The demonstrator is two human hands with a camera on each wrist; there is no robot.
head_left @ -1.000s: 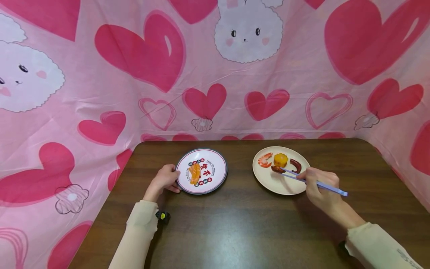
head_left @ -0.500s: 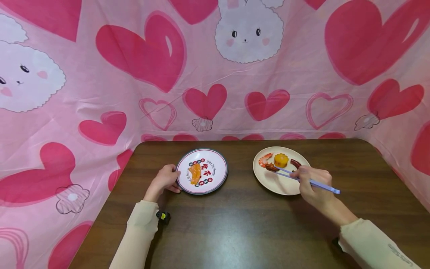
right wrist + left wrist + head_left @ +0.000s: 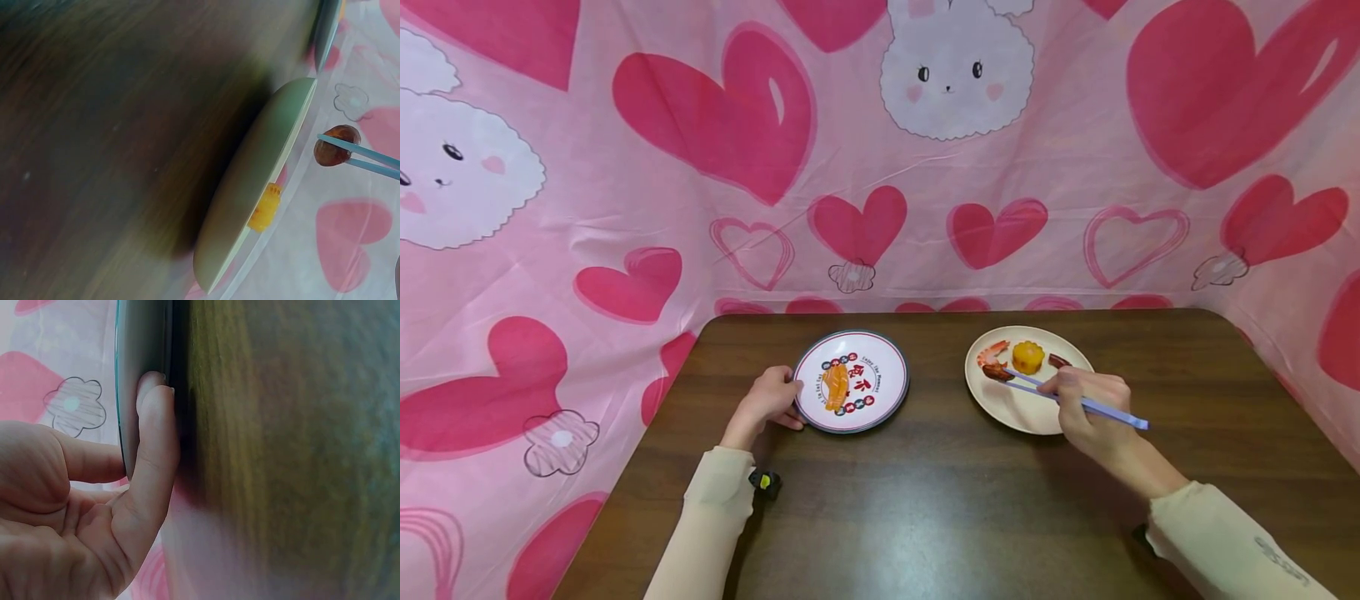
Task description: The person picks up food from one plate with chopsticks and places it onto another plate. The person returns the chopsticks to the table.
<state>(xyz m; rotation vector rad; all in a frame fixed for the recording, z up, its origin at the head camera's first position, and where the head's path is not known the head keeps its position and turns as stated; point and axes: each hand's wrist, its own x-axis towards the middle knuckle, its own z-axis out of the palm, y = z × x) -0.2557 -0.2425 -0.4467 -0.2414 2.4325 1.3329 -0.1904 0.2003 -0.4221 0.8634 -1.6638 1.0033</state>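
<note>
My left hand pinches the near-left rim of a white printed plate, thumb above and fingers under it, as the left wrist view shows. An orange salmon-like slice lies on that plate. With my right hand I hold a pair of pale purple chopsticks. Their tips clamp a small glossy brown food piece. In the right wrist view the brown piece hangs in the air above the level of the cream plate.
On the cream plate lie a shrimp, a yellow scalloped corn-like piece and a dark red tentacle-like piece, partly behind my right hand. Both plates stand toward the back of the brown wooden table. A pink heart-print cloth hangs behind.
My right hand has moved left with the chopsticks and the brown piece, which now overlaps the shrimp in the head view. The left hand and its plate stay in place.
</note>
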